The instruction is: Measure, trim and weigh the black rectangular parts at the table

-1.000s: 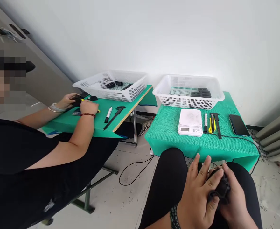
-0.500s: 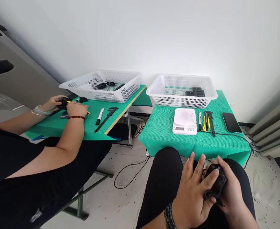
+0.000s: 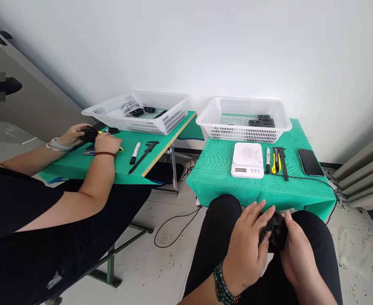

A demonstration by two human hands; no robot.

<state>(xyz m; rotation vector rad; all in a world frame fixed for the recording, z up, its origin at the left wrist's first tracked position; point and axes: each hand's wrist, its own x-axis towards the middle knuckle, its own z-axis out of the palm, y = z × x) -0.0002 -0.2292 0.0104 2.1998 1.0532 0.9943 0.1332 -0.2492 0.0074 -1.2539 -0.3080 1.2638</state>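
Observation:
Above my lap, my left hand [image 3: 246, 243] and my right hand [image 3: 297, 248] are closed from both sides around a small black part [image 3: 277, 235]. Its lower face is dark, and a wavy, cloth-like black edge shows beside my left fingers; I cannot make out its exact kind. My left thumb presses on its near side, and my right thumb lies along its right edge. The fingers behind it are partly hidden. On the green-covered table ahead lie a white digital scale [image 3: 247, 160], a marker [image 3: 268, 161], a yellow utility knife [image 3: 276, 162] and a black caliper [image 3: 282, 164].
A white plastic basket [image 3: 242, 134] with several black blocks [image 3: 262, 122] stands behind the scale. A phone [image 3: 310, 162] lies at the table's right, near a black cable [image 3: 313, 179]. To my left, a co-worker's hands [image 3: 107, 143] handle a black piece beside another basket [image 3: 156, 128].
My left hand has turned, its spread fingers drawing together around the black part. Both hands have shifted slightly left with it. The whole view has moved a little.

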